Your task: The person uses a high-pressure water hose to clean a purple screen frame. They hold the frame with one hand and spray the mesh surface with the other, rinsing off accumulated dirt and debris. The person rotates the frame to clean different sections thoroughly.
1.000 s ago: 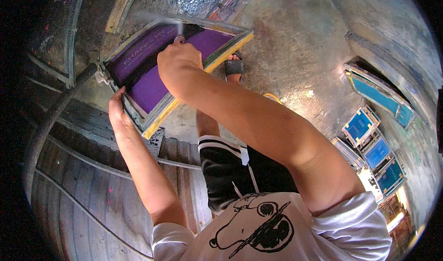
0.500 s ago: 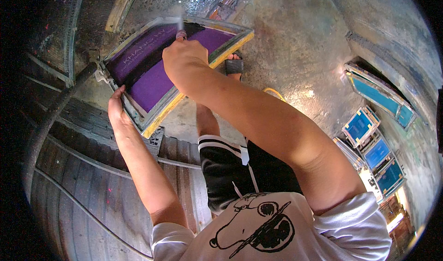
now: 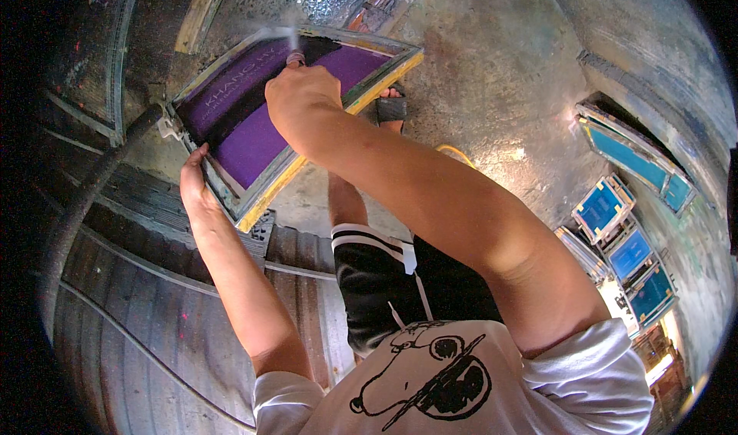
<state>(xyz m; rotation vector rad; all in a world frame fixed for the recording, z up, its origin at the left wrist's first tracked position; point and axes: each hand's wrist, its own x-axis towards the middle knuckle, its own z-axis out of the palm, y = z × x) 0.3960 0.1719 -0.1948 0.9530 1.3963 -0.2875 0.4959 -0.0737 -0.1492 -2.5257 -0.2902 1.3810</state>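
A screen printing frame point(image 3: 257, 206) with purple mesh and pale lettering is tilted at the upper left. Dark wet-looking bands cross its mesh. My left hand point(image 3: 195, 180) grips its lower left edge, with a fingertip over the rim. Above the mesh, my right hand point(image 3: 301, 96) is closed, its back toward me. A pale streak like a water jet points away from its far end. It seems to hold a hose end, mostly hidden by the fingers.
Wet concrete floor point(image 3: 477, 96) stretches right of the frame, with a yellow hose-like loop point(image 3: 456, 154) behind my forearm. Several blue-meshed screens point(image 3: 602, 209) lean at the right wall. A thick dark pipe point(image 3: 100, 181) and corrugated metal sheeting point(image 3: 138, 320) are on the left.
My right hand has shifted slightly left over the mesh, and the pale streak has moved with it. My left hand and the frame stay in place.
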